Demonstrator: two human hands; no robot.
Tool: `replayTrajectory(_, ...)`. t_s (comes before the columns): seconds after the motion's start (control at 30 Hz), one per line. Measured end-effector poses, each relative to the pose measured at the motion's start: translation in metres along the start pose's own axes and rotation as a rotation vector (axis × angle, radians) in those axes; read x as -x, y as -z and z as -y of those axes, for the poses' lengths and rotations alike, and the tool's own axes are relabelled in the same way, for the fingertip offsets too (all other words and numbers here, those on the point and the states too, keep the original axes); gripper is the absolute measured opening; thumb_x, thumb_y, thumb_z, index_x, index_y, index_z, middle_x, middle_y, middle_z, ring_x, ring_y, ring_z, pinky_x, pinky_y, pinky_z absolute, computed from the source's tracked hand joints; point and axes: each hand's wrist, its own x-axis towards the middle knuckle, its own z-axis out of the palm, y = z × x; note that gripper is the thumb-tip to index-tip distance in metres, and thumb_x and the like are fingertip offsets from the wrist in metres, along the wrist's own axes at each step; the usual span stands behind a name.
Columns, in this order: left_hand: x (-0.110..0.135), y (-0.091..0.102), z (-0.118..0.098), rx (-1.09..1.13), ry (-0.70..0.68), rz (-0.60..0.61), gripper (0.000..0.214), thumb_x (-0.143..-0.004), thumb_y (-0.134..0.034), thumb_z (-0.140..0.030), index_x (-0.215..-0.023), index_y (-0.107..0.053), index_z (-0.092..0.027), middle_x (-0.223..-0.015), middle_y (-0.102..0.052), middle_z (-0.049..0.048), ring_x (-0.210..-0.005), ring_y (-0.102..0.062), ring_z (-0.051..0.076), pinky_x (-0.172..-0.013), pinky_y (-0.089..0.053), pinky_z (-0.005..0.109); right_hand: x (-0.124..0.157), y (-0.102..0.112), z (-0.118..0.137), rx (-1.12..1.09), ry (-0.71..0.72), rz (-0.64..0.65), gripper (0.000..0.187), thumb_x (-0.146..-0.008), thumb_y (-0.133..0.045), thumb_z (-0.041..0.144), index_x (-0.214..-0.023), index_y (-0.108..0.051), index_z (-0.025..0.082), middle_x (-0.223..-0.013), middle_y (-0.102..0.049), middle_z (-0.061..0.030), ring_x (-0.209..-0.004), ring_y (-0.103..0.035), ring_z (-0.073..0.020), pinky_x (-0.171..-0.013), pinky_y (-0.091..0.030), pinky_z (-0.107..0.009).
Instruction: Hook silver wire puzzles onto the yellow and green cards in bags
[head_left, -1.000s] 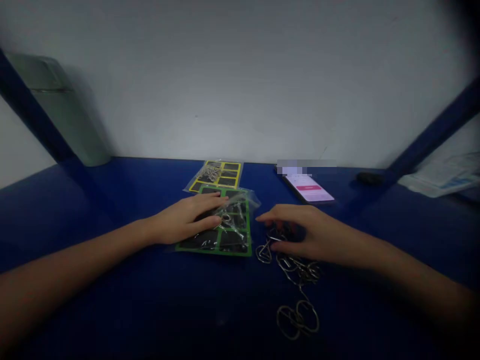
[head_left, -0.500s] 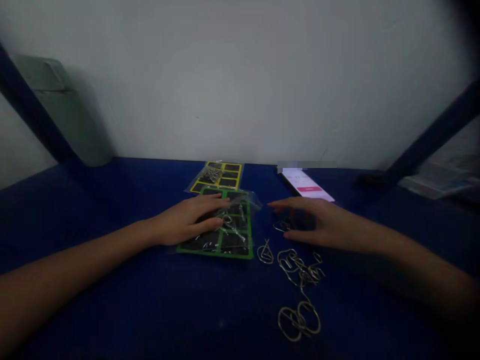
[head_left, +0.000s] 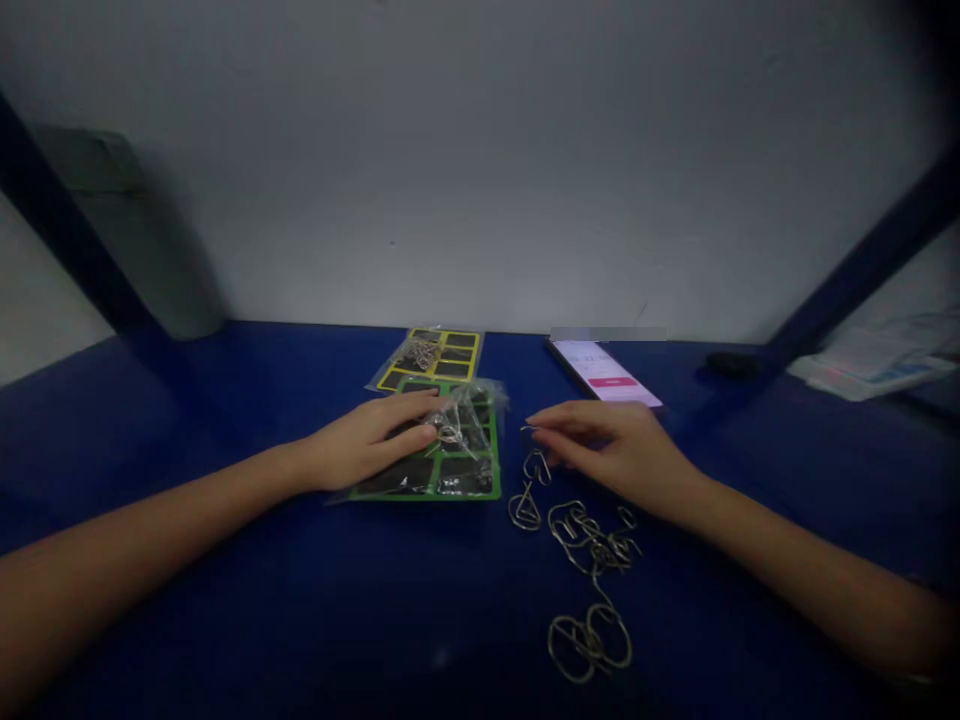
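My left hand (head_left: pixel 379 435) lies flat, fingers stretched, on the left part of a clear plastic bag with a green-framed black card (head_left: pixel 469 478). A small metal ring (head_left: pixel 450 434) shows in the bag beside my thumb. To the right, my right hand (head_left: pixel 600 440) pinches a thin metal wire puzzle piece between thumb and fingertips. Just below those fingertips is a bent wire loop (head_left: pixel 536 466); I cannot tell whether it is joined to the pinched wire. Closer to me lie a round wire piece (head_left: pixel 525 510), a tangle of wire puzzles (head_left: pixel 596 540) and linked rings (head_left: pixel 590 643).
Behind the green bag lies another clear bag with a yellow-framed card (head_left: pixel 439 358) and metal pieces. A phone with a lit screen (head_left: pixel 611 375) rests near the wall. At the right are a dark object (head_left: pixel 733 364) and white plastic packets (head_left: pixel 874 365) on the blue table (head_left: pixel 300 600).
My right hand has moved slightly left and closed its fingertips on a wire piece. The bag's loose plastic has shifted a little under my left hand, which stays on it.
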Motion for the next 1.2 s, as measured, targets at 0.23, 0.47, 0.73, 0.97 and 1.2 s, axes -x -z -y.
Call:
replayTrajectory(0.23,0.0,-0.001,0.0,0.006,0.021,0.008,0.043,-0.09,-0.026,-0.038,-0.128,-0.032,-0.017,-0.133,-0.035,0.0054,-0.121,-0.034,0.017,-0.101,-0.026,0.031,0.002,-0.005,0.017,-0.35,-0.129,-0.266,0.011,-0.07,-0.06,0.024,-0.081,-0.061,0.02,-0.071,-0.068,-0.002,-0.066,-0.065,-0.0164,-0.058,-0.055,-0.028)
replayTrajectory(0.47,0.002,0.004,-0.003,0.026,-0.063,0.036,0.042,-0.091,-0.027,-0.036,-0.129,-0.029,-0.018,-0.135,-0.032,0.0062,-0.123,-0.029,0.017,-0.102,-0.024,0.034,0.002,-0.013,0.028,-0.044,0.318,-0.176,0.016,-0.076,-0.052,0.013,-0.086,-0.062,0.021,-0.087,-0.067,-0.0029,-0.083,-0.061,-0.014,-0.072,-0.052,-0.029)
replayTrajectory(0.73,0.003,0.004,-0.001,-0.005,-0.072,0.053,0.042,-0.091,-0.028,-0.036,-0.13,-0.028,-0.021,-0.135,-0.032,0.0057,-0.124,-0.028,0.017,-0.102,-0.025,0.034,0.003,-0.017,0.019,0.174,0.557,0.111,0.031,-0.078,-0.042,0.006,-0.102,-0.057,0.018,-0.107,-0.061,-0.0061,-0.095,-0.058,-0.0122,-0.073,-0.051,-0.023)
replayTrajectory(0.97,0.002,0.004,-0.003,-0.014,-0.068,0.06,0.042,-0.091,-0.026,-0.037,-0.129,-0.029,-0.019,-0.135,-0.032,0.0063,-0.124,-0.028,0.017,-0.102,-0.024,0.034,0.003,-0.002,0.019,0.158,0.462,0.129,0.021,-0.08,-0.046,0.012,-0.095,-0.06,0.017,-0.094,-0.065,-0.0052,-0.086,-0.06,-0.0114,-0.073,-0.05,-0.024)
replayTrajectory(1.2,0.002,0.001,-0.002,-0.046,-0.048,0.05,0.043,-0.091,-0.025,-0.038,-0.129,-0.028,-0.02,-0.135,-0.031,0.0079,-0.122,-0.031,0.019,-0.101,-0.026,0.035,0.0,0.009,0.024,0.102,0.245,0.423,0.03,-0.068,-0.064,0.034,-0.094,-0.059,0.02,-0.091,-0.062,-0.0027,-0.083,-0.057,-0.0139,-0.074,-0.046,-0.027)
